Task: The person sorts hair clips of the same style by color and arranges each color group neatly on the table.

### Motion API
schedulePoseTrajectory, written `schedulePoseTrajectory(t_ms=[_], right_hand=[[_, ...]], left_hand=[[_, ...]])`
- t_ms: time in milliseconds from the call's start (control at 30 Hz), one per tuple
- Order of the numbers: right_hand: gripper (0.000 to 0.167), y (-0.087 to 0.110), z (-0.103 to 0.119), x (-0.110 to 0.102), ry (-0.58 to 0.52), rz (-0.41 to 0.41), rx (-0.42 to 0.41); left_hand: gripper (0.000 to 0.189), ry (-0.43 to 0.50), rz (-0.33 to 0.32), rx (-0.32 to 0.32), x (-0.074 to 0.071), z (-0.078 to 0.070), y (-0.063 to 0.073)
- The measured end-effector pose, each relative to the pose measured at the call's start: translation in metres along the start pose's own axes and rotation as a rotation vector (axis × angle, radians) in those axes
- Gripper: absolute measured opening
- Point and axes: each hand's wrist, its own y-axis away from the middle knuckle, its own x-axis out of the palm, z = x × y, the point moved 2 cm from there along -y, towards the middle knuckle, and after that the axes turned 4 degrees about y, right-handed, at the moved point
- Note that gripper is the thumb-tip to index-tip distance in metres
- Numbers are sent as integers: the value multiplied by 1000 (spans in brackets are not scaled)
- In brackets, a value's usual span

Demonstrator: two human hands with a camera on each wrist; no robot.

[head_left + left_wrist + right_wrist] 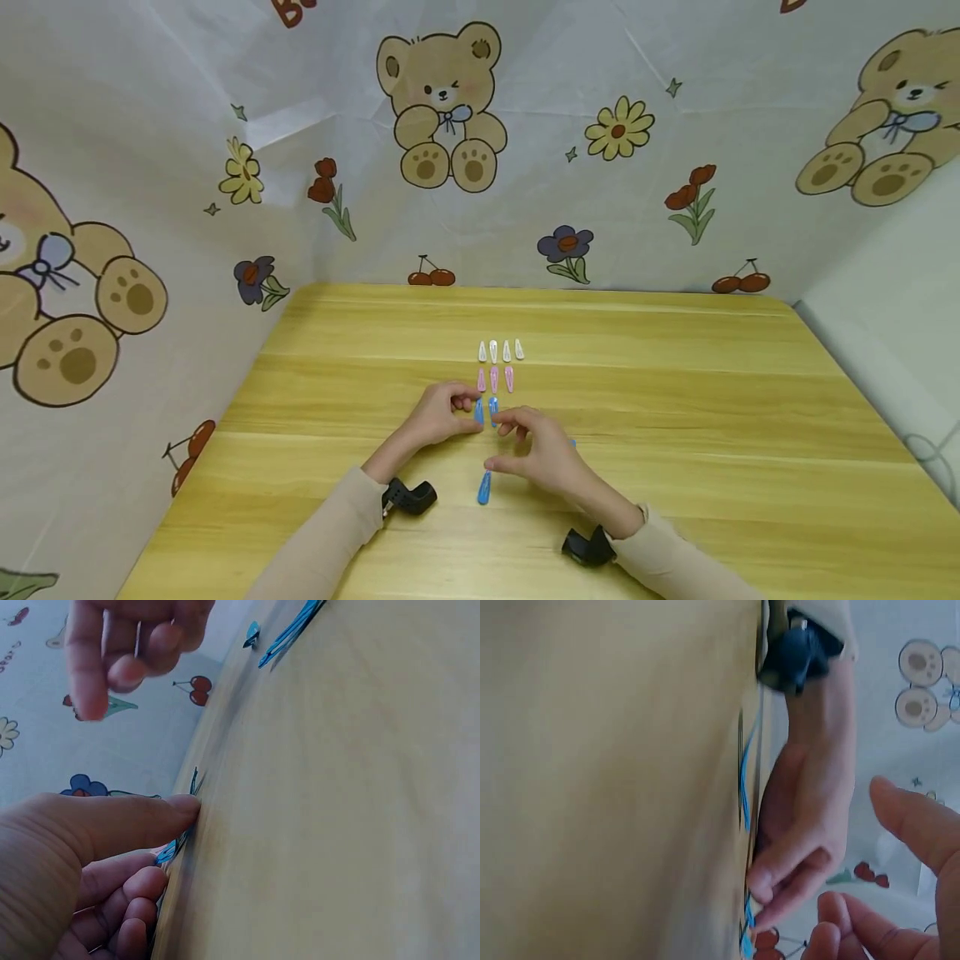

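Observation:
My left hand (437, 414) pinches a blue snap hair clip (478, 412) lengthwise between thumb and index finger, down on the wooden table. Just right of it lies a second blue hair clip (492, 408). My right hand (546, 454) hovers over the table with thumb and fingers spread apart and nothing between them, as the right wrist view confirms. Below its thumb, nearer to me, another blue hair clip (484, 488) lies flat. A bit of blue (573, 443) shows behind the right hand, mostly hidden.
Beyond the hands, several white hair clips (493, 351) form a row, with a row of three pink hair clips (494, 380) in front of it. A bear-printed cloth (525, 217) hangs behind the wooden table (712, 400). Both wrists wear black devices (588, 547).

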Motion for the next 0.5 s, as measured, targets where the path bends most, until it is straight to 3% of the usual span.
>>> schedulePoseTrajectory(t_ms=[233,500], right_hand=[[60,19,1,15,42,55,-10],[59,25,-2,27,233,8,-59]], left_hand=[[40,-1,-11,9,-1,2,2],[39,-6,-12,21,0,1,2]])
